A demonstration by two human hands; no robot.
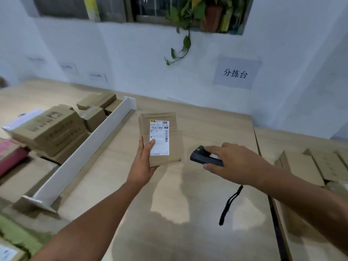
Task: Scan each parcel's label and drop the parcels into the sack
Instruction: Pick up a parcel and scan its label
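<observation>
On my far left the unsorted boxes [50,129] are piled behind the white divider [84,153]. Right of it, my left hand [143,164] grips the parcel [176,142] by its near left edge and holds it above the table [188,204], fingers under it and thumb pressed on the label [159,137]. The parcel's long axis runs away from me and the label faces up at me. Its barcode strip runs down the label's right side, the side nearer my other hand.

Just right of the parcel's near corner, and not touching it, is the scanner [203,158]. My right hand [233,162] clamps it, forefinger along the top and thumb below, and its strap [229,206] hangs under my wrist. Its nose points left and away from me, so I judge the barcode is not yet in its line. The label lies up and to the left of the nose, so a small swing of my right wrist should bring it on.

At the right edge more boxes [305,166] lie flat. I cannot see the sack.
</observation>
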